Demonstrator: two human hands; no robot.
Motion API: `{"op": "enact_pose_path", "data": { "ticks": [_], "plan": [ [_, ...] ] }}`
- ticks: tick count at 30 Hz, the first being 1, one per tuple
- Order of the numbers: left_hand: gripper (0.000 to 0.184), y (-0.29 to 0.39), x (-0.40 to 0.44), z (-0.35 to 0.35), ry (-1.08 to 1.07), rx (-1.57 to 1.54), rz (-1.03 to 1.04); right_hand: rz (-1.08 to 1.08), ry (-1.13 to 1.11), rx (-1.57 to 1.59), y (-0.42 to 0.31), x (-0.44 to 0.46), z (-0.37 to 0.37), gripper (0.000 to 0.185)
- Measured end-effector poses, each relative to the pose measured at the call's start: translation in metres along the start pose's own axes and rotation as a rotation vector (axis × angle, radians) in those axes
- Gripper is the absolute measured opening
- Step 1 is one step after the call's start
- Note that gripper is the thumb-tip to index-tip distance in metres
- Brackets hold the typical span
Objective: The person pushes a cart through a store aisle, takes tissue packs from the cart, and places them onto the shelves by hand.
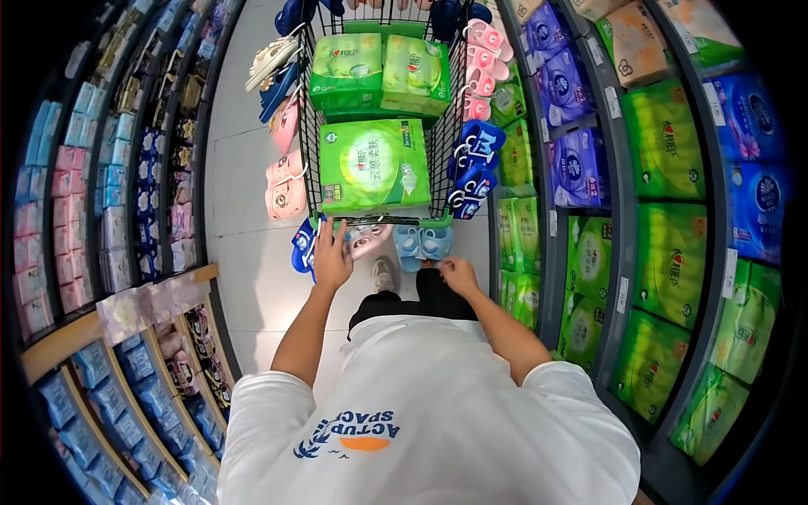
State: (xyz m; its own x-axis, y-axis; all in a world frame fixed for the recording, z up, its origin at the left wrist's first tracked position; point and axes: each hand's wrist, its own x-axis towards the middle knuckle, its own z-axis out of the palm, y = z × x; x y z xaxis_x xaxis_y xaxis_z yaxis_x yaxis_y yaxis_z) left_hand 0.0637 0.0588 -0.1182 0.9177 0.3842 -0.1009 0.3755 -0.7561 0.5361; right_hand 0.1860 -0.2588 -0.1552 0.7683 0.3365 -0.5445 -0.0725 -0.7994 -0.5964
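Observation:
My left hand [333, 254] is at the near edge of a shopping cart [370, 220], its fingers stretched out and apart with the tips touching the rim. My right hand [457, 275] hangs beside my leg, away from the cart, fingers curled in with nothing visible in them. Inside the cart lies a large green pack of tissues [374, 166], and behind it sit two more green packs, a left one [346, 71] and a right one [416, 74]. Light blue slippers [422, 242] hang on the cart's near side, close to my right hand.
Pink slippers [286, 185] and blue slippers [475, 168] hang along the cart's sides. Shelves of green tissue packs [671, 261] and purple packs [579, 167] line the right. Small packs [71, 219] fill the left shelves, and a wooden rack [76, 341] stands nearer. The floor [244, 160] is tiled.

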Motion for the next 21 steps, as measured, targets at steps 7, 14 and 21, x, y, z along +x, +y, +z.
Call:
{"op": "enact_pose_path", "data": {
  "ticks": [7,14,21],
  "plan": [
    [0.067,-0.001,0.029,-0.007,0.026,0.015,-0.086,-0.241,-0.154,0.0,-0.049,0.001,-0.035,0.025],
    [0.039,0.049,0.094,0.02,0.189,-0.193,-0.512,-0.424,-0.256,0.081,-0.143,0.118,-0.105,0.026],
    [0.043,0.075,0.146,0.086,0.209,-1.3,-1.131,-0.413,-0.32,-0.214,-0.193,0.258,-0.1,0.042]
  ]
}}
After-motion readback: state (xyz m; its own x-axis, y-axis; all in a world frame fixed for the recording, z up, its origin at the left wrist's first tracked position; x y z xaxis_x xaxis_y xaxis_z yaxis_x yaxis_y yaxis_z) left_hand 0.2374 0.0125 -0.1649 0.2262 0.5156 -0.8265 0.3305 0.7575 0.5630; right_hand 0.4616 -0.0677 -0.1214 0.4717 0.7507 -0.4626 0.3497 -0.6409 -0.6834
